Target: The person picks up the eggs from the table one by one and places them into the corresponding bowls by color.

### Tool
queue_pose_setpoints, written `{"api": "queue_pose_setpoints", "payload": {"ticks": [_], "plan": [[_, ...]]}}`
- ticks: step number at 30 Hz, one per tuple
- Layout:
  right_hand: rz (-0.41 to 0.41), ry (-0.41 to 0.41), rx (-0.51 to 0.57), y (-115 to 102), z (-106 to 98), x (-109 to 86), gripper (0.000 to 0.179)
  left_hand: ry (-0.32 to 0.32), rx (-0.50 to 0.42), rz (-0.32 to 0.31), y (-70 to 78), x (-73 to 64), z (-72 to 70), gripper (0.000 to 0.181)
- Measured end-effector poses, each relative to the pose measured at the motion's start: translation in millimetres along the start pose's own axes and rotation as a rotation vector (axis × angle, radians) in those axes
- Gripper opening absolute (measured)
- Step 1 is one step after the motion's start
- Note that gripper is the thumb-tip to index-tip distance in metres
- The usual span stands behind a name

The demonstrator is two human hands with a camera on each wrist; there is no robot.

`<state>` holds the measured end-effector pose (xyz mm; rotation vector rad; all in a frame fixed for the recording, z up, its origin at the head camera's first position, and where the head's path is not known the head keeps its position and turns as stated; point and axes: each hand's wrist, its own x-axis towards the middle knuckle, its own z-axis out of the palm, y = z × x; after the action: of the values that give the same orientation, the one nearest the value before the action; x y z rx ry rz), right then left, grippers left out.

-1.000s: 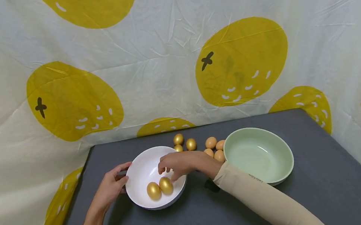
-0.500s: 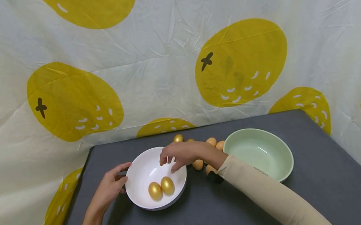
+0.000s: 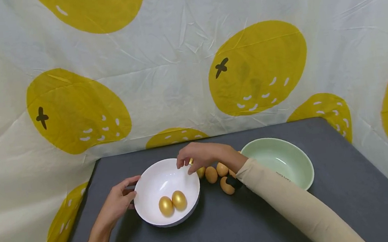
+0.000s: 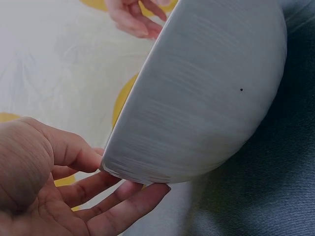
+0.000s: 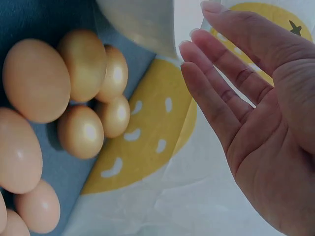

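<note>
My left hand (image 3: 118,198) holds the white bowl (image 3: 149,197) at its left rim. In the left wrist view the thumb (image 4: 78,152) is at the rim, and the fingers lie against the outer wall. Two gold eggs (image 3: 166,206) lie side by side in the bowl. My right hand (image 3: 200,155) hovers over the bowl's back right rim, holding nothing, its fingers loosely bent in the head view. Behind it, several gold eggs (image 5: 81,132) sit on the table, largely covered by the hand in the head view. Several brown eggs (image 3: 211,174) lie right of the bowl.
A pale green bowl (image 3: 267,146) stands to the right, partly behind my right sleeve. Dark grey cloth (image 3: 211,232) covers the table. A white curtain with yellow fruit prints (image 3: 169,99) hangs behind it.
My right hand has moved up and away from over the two gold eggs to the bowl's back right rim. More brown eggs show below the right arm. The left hand stays at the rim.
</note>
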<state>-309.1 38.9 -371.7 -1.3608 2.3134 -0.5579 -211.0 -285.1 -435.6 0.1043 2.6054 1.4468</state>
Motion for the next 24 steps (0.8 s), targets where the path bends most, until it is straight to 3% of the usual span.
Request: {"api": "queue_pose_setpoints", "payload": {"ticks": [10, 16, 24], "plan": [[0.077, 0.031, 0.069, 10, -11, -1.6, 0.035, -0.008, -0.013, -0.006, 0.9, 0.8, -3.3, 0.049], [0.118, 0.007, 0.097, 18, -15, -2.6, 0.036, -0.01, -0.016, -0.002, 0.5, 0.7, -3.2, 0.049], [0.139, -0.01, 0.063, 30, -20, -3.6, 0.031, -0.013, -0.02, 0.005, -2.9, 2.4, -2.3, 0.049]]}}
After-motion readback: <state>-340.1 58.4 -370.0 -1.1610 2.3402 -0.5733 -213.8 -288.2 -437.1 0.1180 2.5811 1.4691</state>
